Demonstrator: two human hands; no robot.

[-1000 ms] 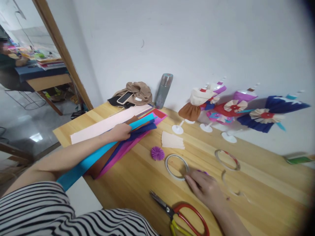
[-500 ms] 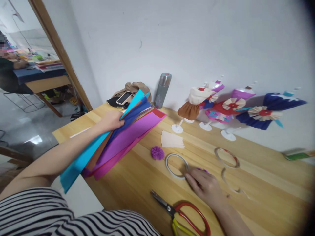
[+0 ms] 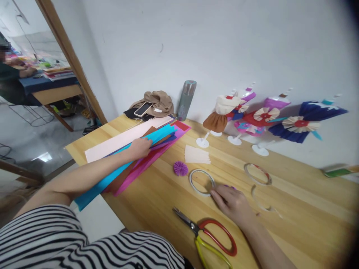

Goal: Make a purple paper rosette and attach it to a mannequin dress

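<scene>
The left hand (image 3: 141,148) lies on a long, bright blue paper sheet (image 3: 161,134) at the left side of the pale wooden table (image 3: 157,201). Its fingers are close together and bend over the sheet, but I cannot tell if they pinch it. A long brown paper sheet (image 3: 119,183) and a bright pink paper sheet (image 3: 126,186) lie under the blue one, and its near end sticks out past the table edge. The blue sheet looks light, soft and thin, so it could crease or tear if squeezed hard. It may slide on the others too. The middle seems a good place to hold it, with a flat, gentle grip. The right hand (image 3: 231,203) has its fingers curled together at the rim of a thin white tape ring (image 3: 190,181); I cannot tell if they grip it.
</scene>
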